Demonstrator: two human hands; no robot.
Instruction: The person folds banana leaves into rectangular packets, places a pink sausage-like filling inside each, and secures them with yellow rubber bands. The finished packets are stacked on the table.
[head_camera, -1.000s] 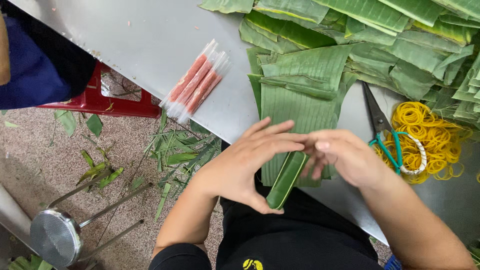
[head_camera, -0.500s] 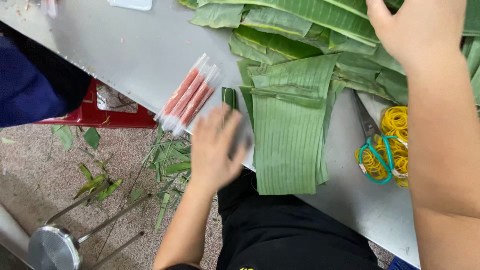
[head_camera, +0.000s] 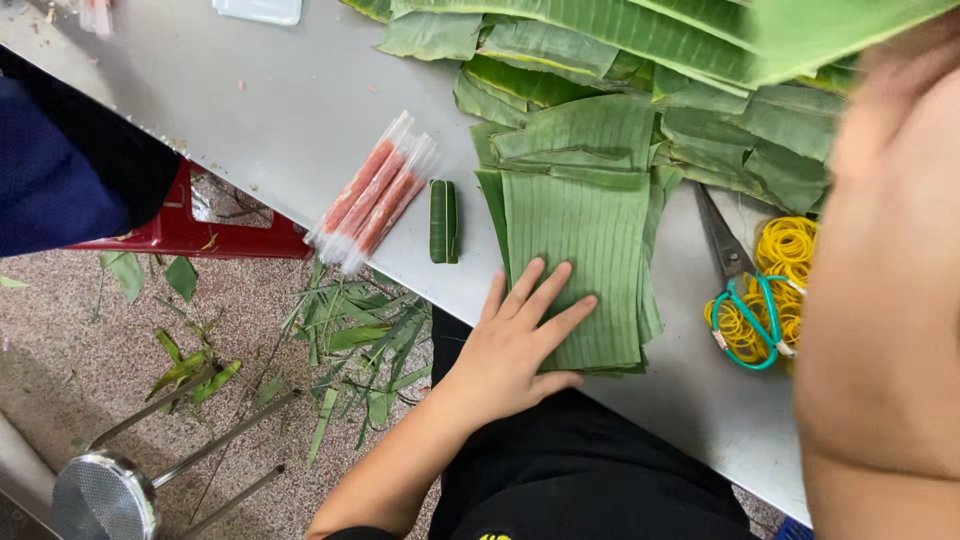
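Green leaf stack (head_camera: 590, 230) at table edge (head_camera: 690, 400) | L hand (head_camera: 515, 345) flat, fingers spread, grips nothing | R hand: can't tell

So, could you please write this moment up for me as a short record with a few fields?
Surface: grey table
Left hand: flat, palm down on the stack of cut banana leaves
Right hand: only the forearm shows, raised close to the camera; grip cannot be told
Beside the stack: small green leaf-wrapped roll, then plastic-wrapped pink sticks
Right of the stack: scissors lying on yellow rubber bands
Floor: leaf scraps, metal stool
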